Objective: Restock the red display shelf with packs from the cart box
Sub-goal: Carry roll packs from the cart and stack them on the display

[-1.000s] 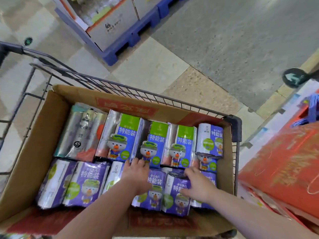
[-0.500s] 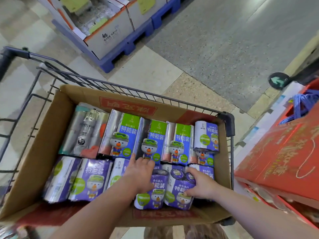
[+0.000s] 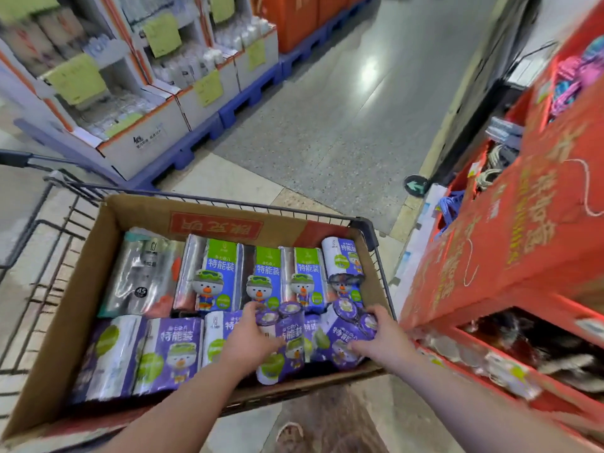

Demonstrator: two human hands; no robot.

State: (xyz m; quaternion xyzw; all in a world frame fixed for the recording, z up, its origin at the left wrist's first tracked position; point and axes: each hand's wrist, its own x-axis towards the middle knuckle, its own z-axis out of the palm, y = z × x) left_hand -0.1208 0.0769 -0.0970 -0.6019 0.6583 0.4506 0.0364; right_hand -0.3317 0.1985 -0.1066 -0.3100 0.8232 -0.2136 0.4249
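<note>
Tho blurry, L hand (image 3: 248, 340) round 1 purple pack (image 3: 282, 361), R hand (image 3: 384, 336) round 2nd pack (image 3: 341, 333).

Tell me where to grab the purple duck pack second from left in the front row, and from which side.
From above, by the far short end of the purple duck pack, fingers hooked into the seam with the back row. Its long sides sit tight against neighbours and its near end meets the box wall, likely leaving no grip there.

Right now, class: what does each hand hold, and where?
Left hand: left purple pack, by its left side. Right hand: right purple pack, by its right side.
</note>
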